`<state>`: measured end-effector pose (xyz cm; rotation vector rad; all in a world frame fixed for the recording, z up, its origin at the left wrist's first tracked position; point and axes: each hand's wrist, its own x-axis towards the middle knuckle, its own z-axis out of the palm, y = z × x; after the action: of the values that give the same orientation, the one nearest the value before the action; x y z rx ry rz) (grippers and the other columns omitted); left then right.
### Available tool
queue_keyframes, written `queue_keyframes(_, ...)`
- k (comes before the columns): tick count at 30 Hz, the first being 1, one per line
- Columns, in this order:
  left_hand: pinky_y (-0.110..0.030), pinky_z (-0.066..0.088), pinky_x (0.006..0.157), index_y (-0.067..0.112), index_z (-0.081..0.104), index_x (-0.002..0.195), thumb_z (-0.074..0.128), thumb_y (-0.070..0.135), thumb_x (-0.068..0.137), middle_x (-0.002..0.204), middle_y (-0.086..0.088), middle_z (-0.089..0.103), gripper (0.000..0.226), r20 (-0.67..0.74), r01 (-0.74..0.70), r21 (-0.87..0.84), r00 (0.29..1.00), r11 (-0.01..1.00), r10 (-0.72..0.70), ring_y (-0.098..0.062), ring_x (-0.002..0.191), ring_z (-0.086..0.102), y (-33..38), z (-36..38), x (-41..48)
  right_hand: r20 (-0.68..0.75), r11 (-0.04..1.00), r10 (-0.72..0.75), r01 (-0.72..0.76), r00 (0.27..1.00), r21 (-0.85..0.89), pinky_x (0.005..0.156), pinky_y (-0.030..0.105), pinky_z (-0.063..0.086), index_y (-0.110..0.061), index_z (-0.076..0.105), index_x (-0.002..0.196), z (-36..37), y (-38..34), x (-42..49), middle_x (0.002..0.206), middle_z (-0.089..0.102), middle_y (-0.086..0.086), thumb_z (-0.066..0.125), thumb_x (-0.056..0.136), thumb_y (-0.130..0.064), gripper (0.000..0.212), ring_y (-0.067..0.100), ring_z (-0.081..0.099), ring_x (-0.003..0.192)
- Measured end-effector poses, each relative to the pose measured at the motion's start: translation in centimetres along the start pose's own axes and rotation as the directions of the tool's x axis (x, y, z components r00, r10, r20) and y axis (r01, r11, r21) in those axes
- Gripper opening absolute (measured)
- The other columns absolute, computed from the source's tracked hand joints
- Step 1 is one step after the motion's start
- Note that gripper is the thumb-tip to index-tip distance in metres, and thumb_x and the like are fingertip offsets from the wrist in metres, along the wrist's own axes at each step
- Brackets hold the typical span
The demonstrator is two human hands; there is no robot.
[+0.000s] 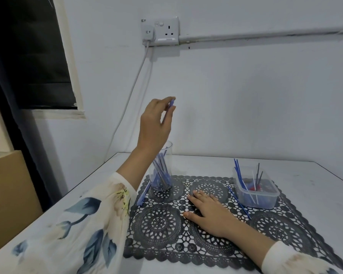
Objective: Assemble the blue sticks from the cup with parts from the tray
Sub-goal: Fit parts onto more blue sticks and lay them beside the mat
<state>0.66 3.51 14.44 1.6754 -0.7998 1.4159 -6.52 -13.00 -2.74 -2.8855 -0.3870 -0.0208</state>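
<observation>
While the right hand [208, 212] is laid palm down on the black lace mat [158, 224] at lower centre of the frame, its fingers straight and slightly spread and nothing held, the left hand [154, 125] is shown high above the worktop [315, 184], at mid-frame against the wall. A single blue stick [172, 102] is pinched between the tips of the left fingers [164, 100] and the thumb. Only its upper end is seen, the rest being hidden behind the hand.

Directly below the left wrist, a clear cup [162, 175] is stood upright on the upper left part of the mat. A bundle of blue sticks [159, 173] is contained in it, leaning at various angles. Loose blue sticks [144, 194] are seen lying just left of the cup at the mat's edge.

At right of centre, a clear plastic tray [265, 200] is placed on the mat. Blue, white and dark sticks are propped in it, with small red parts at the bottom. One further blue rod [239, 202] is laid on the mat between the right hand and the tray.

A wall socket [166, 30] with a white cable [127, 107] is mounted at upper centre.
</observation>
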Motion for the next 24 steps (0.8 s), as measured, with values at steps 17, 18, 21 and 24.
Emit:
queue_keyframes(17,-0.019,0.042,0.065,0.021,0.057,0.078,0.072,0.026,0.077,0.076,0.01,0.055,0.016,0.703,0.27,0.219,0.623,0.938,-0.343,-0.006,0.071,0.051,1.0,-3.6,-12.8,-0.431,0.987,-0.076,0.131,0.899,0.098,0.099,0.026,0.036,-0.025,0.045,0.135,-0.6,0.1,-0.6,0.122,0.055,-0.007,0.049,0.093,-0.038,0.043,0.007,0.045,0.115)
queue_keyframes(18,-0.017,0.04,0.066,0.022,0.056,0.078,0.073,0.025,0.077,0.078,0.01,0.054,0.017,0.725,0.261,0.235,0.595,0.936,-0.348,-0.005,0.072,0.05,0.7,-3.6,-13.2,-0.442,0.986,-0.092,0.144,0.892,0.084,0.099,0.026,0.036,-0.025,0.045,0.135,-0.6,0.0,-0.7,0.122,0.055,-0.006,0.049,0.093,-0.037,0.044,0.008,0.046,0.115)
queue_keyframes(21,-0.011,0.035,0.068,0.02,0.06,0.084,0.074,0.02,0.077,0.084,0.009,0.052,0.015,0.768,0.231,0.248,0.544,0.941,-0.337,-0.006,0.075,0.049,0.4,-3.3,-13.9,-0.468,0.983,-0.153,0.181,0.87,0.015,0.098,0.03,0.04,-0.023,0.049,0.132,-0.6,-0.1,-0.6,0.118,0.059,-0.003,0.048,0.09,-0.039,0.044,0.013,0.05,0.112)
queue_keyframes(24,-0.012,0.041,0.072,0.014,0.065,0.093,0.071,0.01,0.078,0.087,0.009,0.051,0.017,0.806,0.212,0.202,0.518,0.956,-0.286,-0.007,0.079,0.052,0.7,-3.0,-14.3,-0.5,0.974,-0.223,0.214,0.837,-0.075,0.092,0.034,0.046,-0.019,0.061,0.118,-0.4,-0.2,-0.4,0.107,0.066,-0.001,0.045,0.086,-0.04,0.041,0.016,0.058,0.103)
